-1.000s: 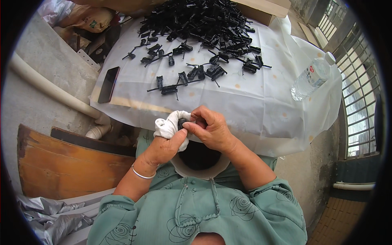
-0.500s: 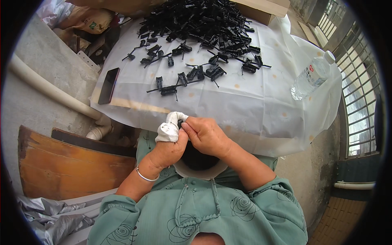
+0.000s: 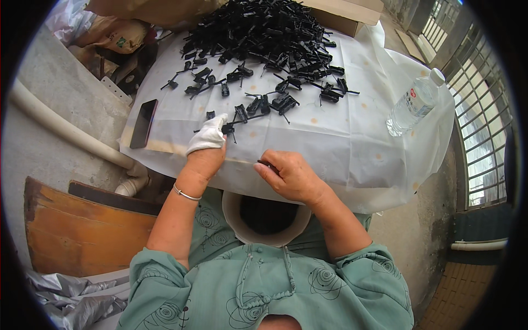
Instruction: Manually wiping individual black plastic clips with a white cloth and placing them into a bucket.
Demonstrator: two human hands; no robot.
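My left hand (image 3: pixel 208 140), its fingers wrapped in a white cloth glove, reaches over the near edge of the table. Its fingertips are closed at a small black plastic part (image 3: pixel 229 129) with a thin stem; the glove hides most of the grip. Further right, my right hand (image 3: pixel 291 175) is bare, thumb and forefinger pinched on a thin dark piece (image 3: pixel 268 164) that mostly disappears inside the fist. Several similar black parts (image 3: pixel 241 113) lie scattered just beyond my left hand. Below the hands, between my knees, stands a pale bucket (image 3: pixel 234 223) with dark contents.
A big heap of black parts (image 3: pixel 264 33) covers the far part of the table, whose sheet (image 3: pixel 352 154) is whitish plastic. A phone (image 3: pixel 144 124) lies at the left edge. On the right stands a clear water bottle (image 3: pixel 415 104). An open cardboard box (image 3: pixel 346 16) sits behind.
My hands have come apart from above the bucket. The left went forward and left to the black part on the table; the right moved slightly right, still pinched.
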